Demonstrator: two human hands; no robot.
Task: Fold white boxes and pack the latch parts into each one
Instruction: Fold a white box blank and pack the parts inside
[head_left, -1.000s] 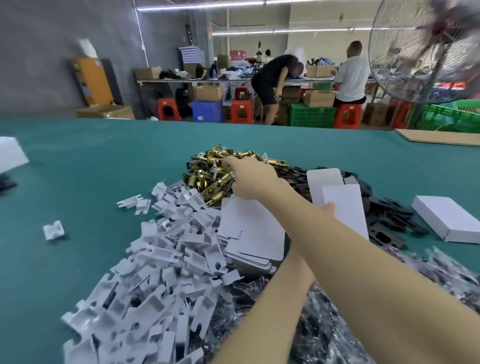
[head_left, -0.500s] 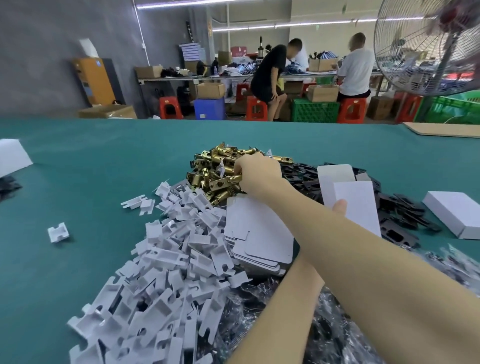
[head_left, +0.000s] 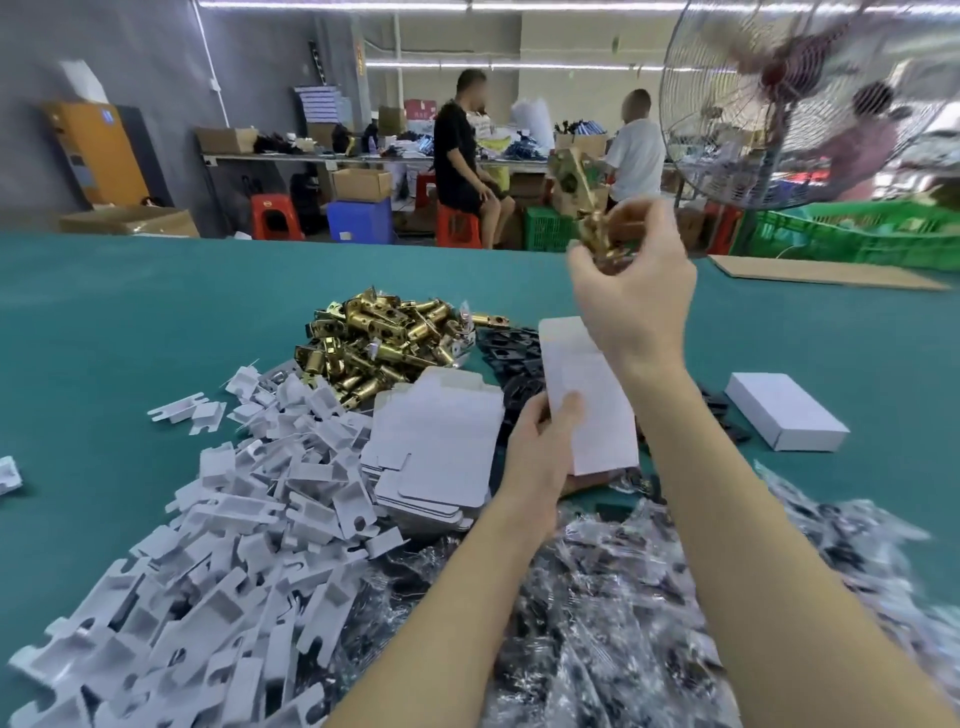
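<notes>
My right hand is raised above the table, gripping a brass latch that sticks up and left from its fingers. Below it, my left hand holds a white box with its top flap open, tilted away from me. A heap of brass latches lies on the green table, left of the box. A stack of flat white box blanks sits just in front of that heap. Black plates lie between the heap and the held box.
White card inserts spread over the near left. Clear bags of dark parts cover the near right under my forearms. A closed white box lies at the right. A standing fan and a cardboard sheet are at the far right. People work at benches beyond.
My right hand has left the brass heap and risen up and to the right with a latch in it. The left hand still holds the white box.
</notes>
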